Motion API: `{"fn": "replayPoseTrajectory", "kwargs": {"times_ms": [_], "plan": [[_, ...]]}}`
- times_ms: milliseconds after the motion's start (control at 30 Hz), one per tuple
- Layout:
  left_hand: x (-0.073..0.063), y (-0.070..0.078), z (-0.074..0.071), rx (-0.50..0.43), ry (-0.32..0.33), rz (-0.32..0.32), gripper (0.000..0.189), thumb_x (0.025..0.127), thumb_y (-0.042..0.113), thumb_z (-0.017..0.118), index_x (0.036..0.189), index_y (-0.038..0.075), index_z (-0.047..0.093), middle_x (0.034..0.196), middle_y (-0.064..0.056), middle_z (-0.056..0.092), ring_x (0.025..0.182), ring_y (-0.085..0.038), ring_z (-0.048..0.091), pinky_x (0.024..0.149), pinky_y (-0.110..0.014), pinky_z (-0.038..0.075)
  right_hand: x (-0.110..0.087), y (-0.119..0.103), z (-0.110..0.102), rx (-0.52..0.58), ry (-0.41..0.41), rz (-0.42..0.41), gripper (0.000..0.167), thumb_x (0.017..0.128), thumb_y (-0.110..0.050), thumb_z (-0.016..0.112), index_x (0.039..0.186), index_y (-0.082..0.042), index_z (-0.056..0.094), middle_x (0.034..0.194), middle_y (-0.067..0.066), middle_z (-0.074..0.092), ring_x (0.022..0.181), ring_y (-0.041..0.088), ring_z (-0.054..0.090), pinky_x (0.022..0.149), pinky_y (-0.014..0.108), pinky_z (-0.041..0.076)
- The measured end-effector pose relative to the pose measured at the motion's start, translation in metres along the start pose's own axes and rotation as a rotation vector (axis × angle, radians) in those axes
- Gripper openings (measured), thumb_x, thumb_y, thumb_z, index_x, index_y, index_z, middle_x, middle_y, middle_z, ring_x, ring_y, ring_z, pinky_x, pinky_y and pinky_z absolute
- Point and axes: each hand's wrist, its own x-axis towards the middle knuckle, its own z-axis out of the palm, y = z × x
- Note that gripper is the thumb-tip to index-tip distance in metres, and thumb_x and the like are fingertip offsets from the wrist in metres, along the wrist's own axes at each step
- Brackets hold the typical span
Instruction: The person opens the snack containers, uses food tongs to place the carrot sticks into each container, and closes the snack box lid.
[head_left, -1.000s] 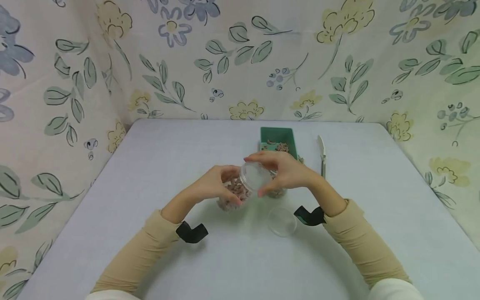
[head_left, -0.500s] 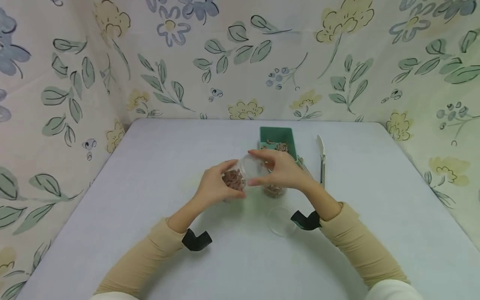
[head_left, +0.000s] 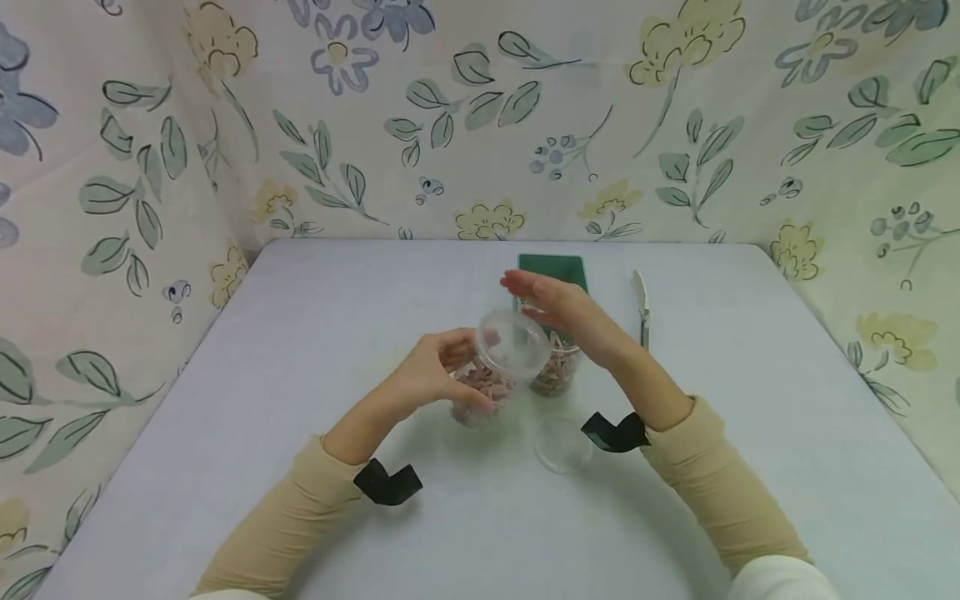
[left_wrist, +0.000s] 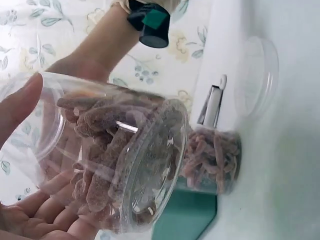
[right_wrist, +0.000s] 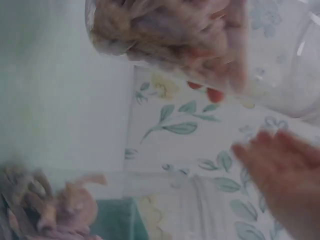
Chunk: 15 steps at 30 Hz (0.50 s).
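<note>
My left hand [head_left: 426, 373] grips a clear plastic jar [left_wrist: 120, 150] of brown dried strips, held tilted above the table. The jar's round clear top [head_left: 513, 343] faces up and to the right; whether a lid covers it, I cannot tell. Just beyond that top is my right hand [head_left: 573, 312], its fingers fairly straight and holding nothing. The right wrist view shows the same hand [right_wrist: 285, 175], blurred, apart from the jar. A second clear jar [head_left: 555, 373] of similar strips stands on the table, partly behind the first and below the right hand.
A loose round clear lid [head_left: 562, 444] lies nearer on the white table [head_left: 480, 525]. Behind the second jar is a green tray [head_left: 551, 265], partly covered by the right hand. A knife [head_left: 642, 308] lies to the right of it. Floral cloth [head_left: 480, 125] hangs behind.
My right hand has let go of the held jar's top and moved up and away. The jar, still in my left hand, has come down slightly toward the table.
</note>
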Motion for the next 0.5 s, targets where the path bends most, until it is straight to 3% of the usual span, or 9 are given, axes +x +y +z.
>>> {"fn": "replayPoseTrajectory", "kwargs": {"times_ms": [67, 133, 233, 300, 367, 500], "plan": [[-0.001, 0.002, 0.001, -0.033, -0.070, -0.026, 0.081, 0.070, -0.002, 0.085, 0.141, 0.000, 0.046, 0.139, -0.013, 0.054, 0.133, -0.027, 0.045, 0.109, -0.044, 0.036, 0.001, 0.005, -0.001, 0.107, -0.127, -0.068, 0.084, 0.096, -0.058, 0.045, 0.148, 0.007, 0.030, 0.154, 0.017, 0.033, 0.142, 0.027, 0.030, 0.113, 0.054, 0.025], [0.000, 0.002, 0.001, -0.062, -0.112, -0.027, 0.081, 0.070, -0.002, 0.084, 0.142, -0.001, 0.045, 0.139, -0.014, 0.054, 0.131, -0.028, 0.048, 0.108, -0.044, 0.039, 0.001, 0.010, -0.001, 0.159, -0.240, -0.152, 0.075, 0.096, -0.050, 0.050, 0.148, 0.001, 0.035, 0.153, 0.015, 0.036, 0.141, 0.027, 0.030, 0.112, 0.050, 0.028], [-0.001, 0.002, 0.001, -0.113, -0.102, -0.011, 0.082, 0.069, -0.005, 0.084, 0.141, -0.003, 0.045, 0.137, -0.017, 0.055, 0.128, -0.029, 0.050, 0.105, -0.043, 0.042, -0.002, 0.013, -0.002, 0.215, -0.329, -0.266, 0.062, 0.095, -0.041, 0.058, 0.148, -0.012, 0.043, 0.150, 0.006, 0.042, 0.140, 0.025, 0.032, 0.110, 0.041, 0.035], [-0.001, 0.002, -0.002, -0.143, -0.072, 0.010, 0.083, 0.068, -0.004, 0.085, 0.141, -0.005, 0.044, 0.137, -0.019, 0.054, 0.129, -0.030, 0.049, 0.106, -0.044, 0.041, -0.004, 0.014, -0.005, 0.235, -0.321, -0.298, 0.058, 0.095, -0.036, 0.062, 0.147, -0.019, 0.045, 0.148, -0.002, 0.043, 0.139, 0.021, 0.034, 0.109, 0.035, 0.036], [-0.002, 0.003, -0.004, -0.174, -0.018, 0.007, 0.083, 0.068, -0.006, 0.084, 0.141, -0.004, 0.045, 0.138, -0.019, 0.053, 0.132, -0.030, 0.046, 0.108, -0.043, 0.038, -0.007, 0.015, -0.008, 0.255, -0.275, -0.273, 0.067, 0.093, -0.032, 0.067, 0.149, -0.009, 0.040, 0.148, -0.002, 0.043, 0.137, 0.016, 0.038, 0.109, 0.032, 0.036], [-0.001, 0.001, -0.008, -0.197, 0.095, -0.026, 0.082, 0.070, -0.007, 0.082, 0.142, 0.000, 0.045, 0.141, -0.018, 0.051, 0.134, -0.029, 0.043, 0.111, -0.042, 0.034, -0.012, 0.016, -0.014, 0.228, -0.102, -0.164, 0.081, 0.087, -0.027, 0.075, 0.142, 0.015, 0.033, 0.145, 0.007, 0.048, 0.127, 0.015, 0.051, 0.105, 0.032, 0.041]]}}
